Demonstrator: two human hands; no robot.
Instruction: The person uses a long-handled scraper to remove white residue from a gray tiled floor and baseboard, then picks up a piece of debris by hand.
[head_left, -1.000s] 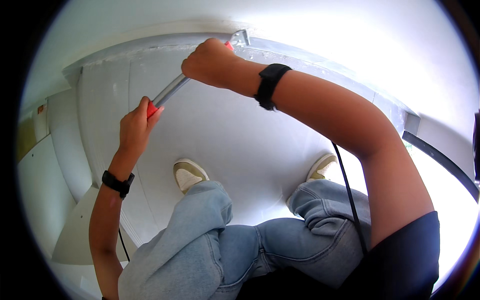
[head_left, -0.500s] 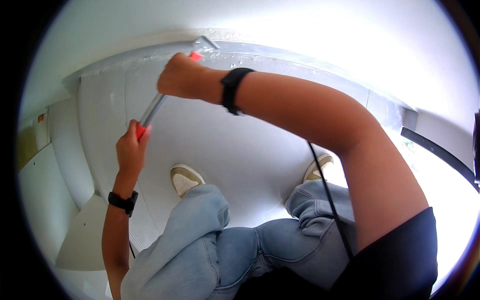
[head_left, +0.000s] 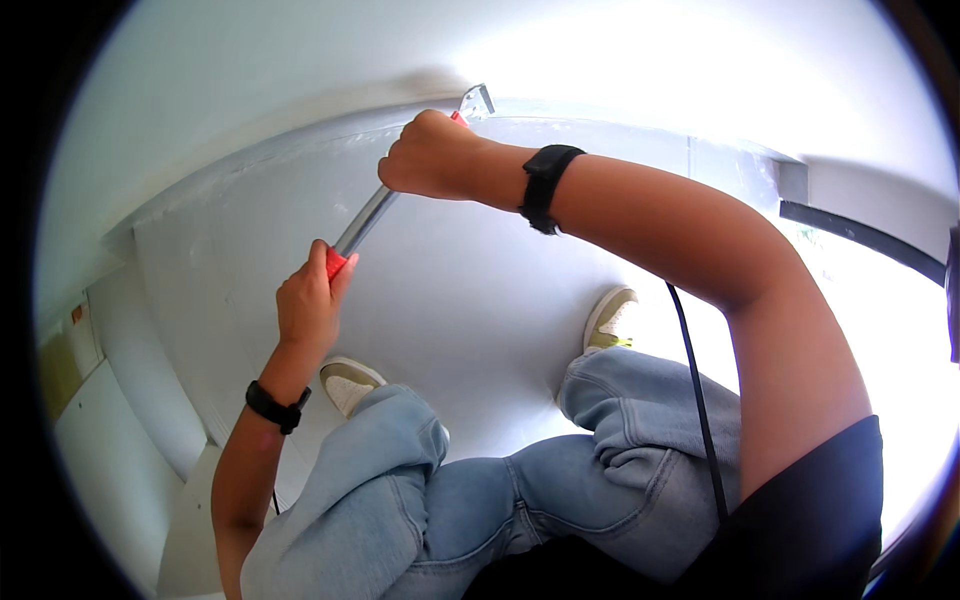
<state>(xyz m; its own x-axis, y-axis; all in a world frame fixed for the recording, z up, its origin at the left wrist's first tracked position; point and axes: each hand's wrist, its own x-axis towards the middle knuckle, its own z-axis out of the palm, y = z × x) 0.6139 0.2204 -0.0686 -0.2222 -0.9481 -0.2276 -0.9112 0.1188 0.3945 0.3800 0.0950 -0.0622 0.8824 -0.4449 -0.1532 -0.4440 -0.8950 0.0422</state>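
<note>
My left hand (head_left: 308,312) is wrapped round the lower red grip of a long-handled scraper (head_left: 366,219). Higher up, my right hand (head_left: 428,155) is closed round the same tool, just below its head. The handle slants up to the right, with a grey metal shaft showing between the two hands. Past my right fist, the angled metal blade (head_left: 478,101) is at the seam where the grey surface meets the white wall; whether it touches cannot be made out. Black bands circle both my wrists.
My shoes rest on the grey surface (head_left: 470,260), below the white wall (head_left: 280,60). A black cord (head_left: 695,385) hangs by my right arm. White panels (head_left: 115,430) stand at the left; a dark bar (head_left: 865,245) edges a bright opening at the right.
Both hands have moved right with the scraper, its blade travelling right along the seam. The view has shifted slightly. White crumbs seen near the blade earlier are less visible.
</note>
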